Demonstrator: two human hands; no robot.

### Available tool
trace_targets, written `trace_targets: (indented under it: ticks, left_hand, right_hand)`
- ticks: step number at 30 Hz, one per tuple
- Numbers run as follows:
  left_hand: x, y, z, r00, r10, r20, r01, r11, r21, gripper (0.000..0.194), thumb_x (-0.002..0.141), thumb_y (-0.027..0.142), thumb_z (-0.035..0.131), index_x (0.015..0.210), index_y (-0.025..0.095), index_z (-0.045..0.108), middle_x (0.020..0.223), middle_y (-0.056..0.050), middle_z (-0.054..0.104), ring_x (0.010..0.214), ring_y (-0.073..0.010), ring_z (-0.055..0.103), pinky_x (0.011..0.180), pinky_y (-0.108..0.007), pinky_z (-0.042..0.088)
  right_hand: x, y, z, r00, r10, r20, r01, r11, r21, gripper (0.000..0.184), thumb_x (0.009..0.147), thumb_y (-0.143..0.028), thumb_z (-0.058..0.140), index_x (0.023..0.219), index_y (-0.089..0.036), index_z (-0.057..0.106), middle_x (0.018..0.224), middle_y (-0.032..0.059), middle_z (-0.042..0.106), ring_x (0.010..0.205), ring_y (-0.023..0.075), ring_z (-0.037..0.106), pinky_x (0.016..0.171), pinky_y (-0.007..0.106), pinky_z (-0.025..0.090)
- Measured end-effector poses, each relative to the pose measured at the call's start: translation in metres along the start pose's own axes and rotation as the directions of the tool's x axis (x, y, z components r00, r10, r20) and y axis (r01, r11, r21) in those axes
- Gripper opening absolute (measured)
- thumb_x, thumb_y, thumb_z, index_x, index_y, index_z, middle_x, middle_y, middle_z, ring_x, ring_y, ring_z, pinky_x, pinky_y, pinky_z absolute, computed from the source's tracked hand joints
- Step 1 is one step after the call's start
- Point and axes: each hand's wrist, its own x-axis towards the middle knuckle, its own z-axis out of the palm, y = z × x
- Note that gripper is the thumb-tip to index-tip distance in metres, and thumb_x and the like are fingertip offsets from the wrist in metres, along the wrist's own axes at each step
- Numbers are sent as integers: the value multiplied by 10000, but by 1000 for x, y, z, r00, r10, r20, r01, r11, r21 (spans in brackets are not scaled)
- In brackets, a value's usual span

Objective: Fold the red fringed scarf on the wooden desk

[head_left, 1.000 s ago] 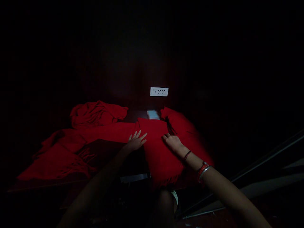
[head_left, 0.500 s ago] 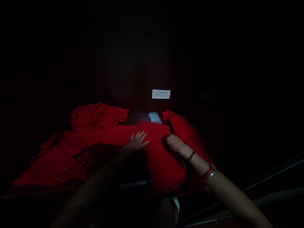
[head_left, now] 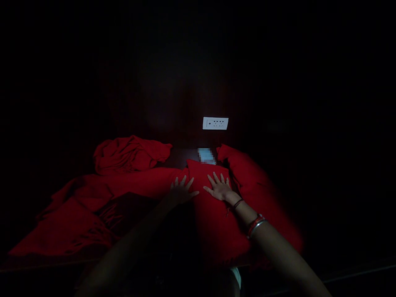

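Note:
A red fringed scarf (head_left: 221,231) lies folded into a long strip that runs from the back of the dark table to its front edge. My left hand (head_left: 182,190) rests on the strip's left side, fingers spread. My right hand (head_left: 219,187) lies flat near the strip's far right corner, its fingers spread too. From the left, a loose stretch of red cloth (head_left: 136,179) reaches the strip near my left hand. Whether it belongs to the same scarf I cannot tell.
A crumpled red cloth (head_left: 130,154) sits at the back left. More red cloth (head_left: 253,177) lies along the right side. A pale, blurred flat object (head_left: 206,156) is behind the strip, below a white wall socket (head_left: 215,123). Surroundings are very dark.
My right hand has gone from closed at the strip's right edge to flat and spread on top of it, nearer my left hand. The left stays spread there. The view has shifted slightly.

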Motion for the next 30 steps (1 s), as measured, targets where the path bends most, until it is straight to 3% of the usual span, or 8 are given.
trace_targets:
  ticks: [4, 11, 13, 15, 18, 20, 24, 30]
  left_hand:
    - [13, 4, -7, 990, 37, -137, -31, 998, 51, 679, 729, 625, 300, 1296, 258, 227, 1370, -78, 152, 1213, -362, 132, 904, -552, 202]
    - [12, -5, 8, 987, -11, -162, 27, 995, 92, 652, 773, 582, 243, 1311, 220, 181, 1351, -72, 217, 1207, -325, 190, 923, -536, 199]
    - [9, -12, 5, 986, -34, -162, 54, 991, 122, 624, 794, 545, 232, 1308, 192, 206, 1360, -76, 183, 1216, -314, 172, 935, -523, 190]
    - [6, -20, 0, 988, -84, -132, 103, 985, 139, 610, 797, 534, 232, 1305, 196, 216, 1370, -75, 139, 1223, -327, 132, 925, -557, 164]
    - [4, -30, -8, 985, -170, 37, 167, 983, 78, 680, 753, 610, 221, 1309, 221, 187, 1379, -68, 94, 1215, -377, 84, 874, -618, 164]
    - [2, -32, -12, 969, -210, 130, 207, 978, 37, 745, 710, 667, 214, 1313, 232, 161, 1383, -64, 71, 1204, -409, 55, 852, -634, 172]
    - [-2, -30, -17, 953, -259, 159, 256, 966, 36, 796, 662, 713, 216, 1313, 259, 144, 1385, -64, 65, 1188, -443, 43, 845, -632, 172]
    - [-7, -19, -24, 927, -327, 186, 321, 945, 62, 848, 614, 729, 275, 1310, 257, 162, 1381, -99, 69, 1159, -487, 83, 807, -647, 191]
  right_hand:
    - [2, -1, 2, 997, -23, -70, 22, 1000, -8, 742, 712, -681, 102, 1323, -263, 59, 1394, 31, -14, 1229, 313, -83, 947, 521, -29]
    - [1, -1, 2, 994, -13, -105, 9, 999, -36, 685, 761, -614, 151, 1324, -225, 124, 1390, 73, 48, 1229, 341, 2, 939, 545, 26]
    - [-1, -9, -6, 976, -120, -182, 108, 992, -72, 629, 788, -554, 216, 1321, -229, 144, 1387, 78, 76, 1229, 338, 35, 937, 543, 82]
    - [-1, -19, -14, 912, -342, -227, 311, 936, -164, 492, 838, -402, 249, 1308, -282, 172, 1382, 42, 125, 1238, 280, 74, 948, 498, 138]
    - [8, -32, -24, 780, -615, -115, 558, 767, -317, 419, 852, -197, 247, 1235, -349, 322, 1344, -4, 245, 1228, 205, 156, 934, 432, 226]
    - [19, -38, -28, 734, -678, -47, 610, 688, -393, 393, 847, -167, 267, 1170, -335, 415, 1310, -4, 309, 1210, 208, 197, 895, 426, 283]
    - [41, -44, -38, 673, -739, 41, 653, 567, -502, 342, 838, -144, 309, 1097, -290, 478, 1221, 8, 425, 1176, 223, 248, 836, 441, 338]
    - [52, -54, -58, 731, -659, 176, 606, 509, -611, 316, 815, -163, 373, 1065, -306, 503, 1155, 35, 466, 1067, 230, 356, 785, 437, 371]
